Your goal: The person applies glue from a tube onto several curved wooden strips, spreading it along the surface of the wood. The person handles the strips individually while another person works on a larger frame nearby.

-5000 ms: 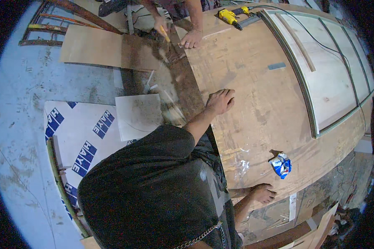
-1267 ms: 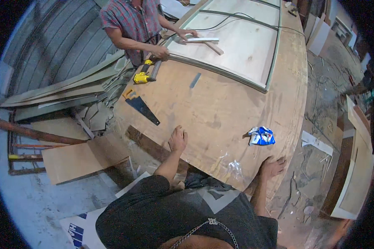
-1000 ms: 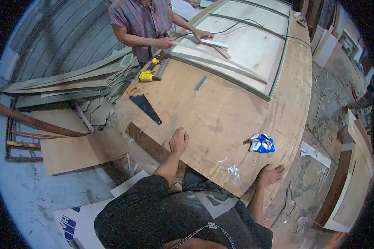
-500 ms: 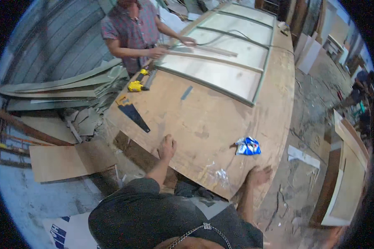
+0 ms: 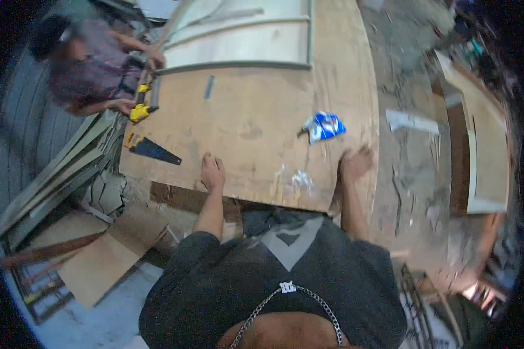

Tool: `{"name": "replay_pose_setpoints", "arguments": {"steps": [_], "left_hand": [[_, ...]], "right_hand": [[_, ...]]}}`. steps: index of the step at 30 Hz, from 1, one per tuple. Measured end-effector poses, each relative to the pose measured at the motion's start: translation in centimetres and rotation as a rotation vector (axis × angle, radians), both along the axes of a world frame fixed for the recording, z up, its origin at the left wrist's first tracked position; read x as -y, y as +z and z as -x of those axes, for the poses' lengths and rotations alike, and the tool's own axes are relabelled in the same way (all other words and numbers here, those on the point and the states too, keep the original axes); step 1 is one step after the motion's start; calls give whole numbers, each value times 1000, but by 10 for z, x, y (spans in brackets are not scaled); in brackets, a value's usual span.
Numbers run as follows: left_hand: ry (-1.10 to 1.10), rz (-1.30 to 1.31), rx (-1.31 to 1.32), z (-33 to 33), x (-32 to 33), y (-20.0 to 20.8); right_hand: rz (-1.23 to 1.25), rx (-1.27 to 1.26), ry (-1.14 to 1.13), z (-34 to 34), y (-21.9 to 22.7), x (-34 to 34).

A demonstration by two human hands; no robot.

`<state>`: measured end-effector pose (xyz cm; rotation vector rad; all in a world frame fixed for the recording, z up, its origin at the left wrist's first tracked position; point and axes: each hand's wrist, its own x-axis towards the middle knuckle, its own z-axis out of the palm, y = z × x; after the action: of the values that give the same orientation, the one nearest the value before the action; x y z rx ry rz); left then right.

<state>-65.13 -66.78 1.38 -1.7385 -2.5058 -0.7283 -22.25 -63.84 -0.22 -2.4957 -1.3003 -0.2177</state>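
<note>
My left hand [image 5: 213, 171] rests on the near edge of a plywood tabletop [image 5: 244, 148], fingers slightly bent and apart, with nothing in it. Just left of it lies a handsaw [image 5: 156, 151] with a dark blade and a yellow-and-black handle. My right hand [image 5: 355, 165] leans on the board near its right edge, open and empty, a little blurred. A crumpled blue-and-white packet [image 5: 325, 127] sits beyond it, not touched. Between my hands, some shiny clear plastic [image 5: 300, 180] lies near the front edge.
Far left, a co-worker [image 5: 93, 64] reaches toward a yellow cordless drill [image 5: 141, 106]. A framed panel [image 5: 244, 46] covers the tabletop's far part. Bent sheets [image 5: 58, 174] lean on the left. On the right floor are a white strip [image 5: 412, 122] and a wooden panel [image 5: 489, 157].
My view has tilted down and turned, so the tabletop looks straighter. Both hands stay on the board. The co-worker has bent lower, one hand now beside the drill.
</note>
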Motion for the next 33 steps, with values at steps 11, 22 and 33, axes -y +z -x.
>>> {"name": "replay_pose_setpoints", "arguments": {"steps": [11, 22, 33], "left_hand": [[61, -42, 191, 8, 4, -1], [156, -287, 710, 8, -14, 9], [-164, -161, 686, 76, -270, 58]], "right_hand": [[-7, -64, -11, 13, 24, 7], [-532, -282, -188, -51, 10, 31], [-238, -531, 562, 141, 150, -246]]}}
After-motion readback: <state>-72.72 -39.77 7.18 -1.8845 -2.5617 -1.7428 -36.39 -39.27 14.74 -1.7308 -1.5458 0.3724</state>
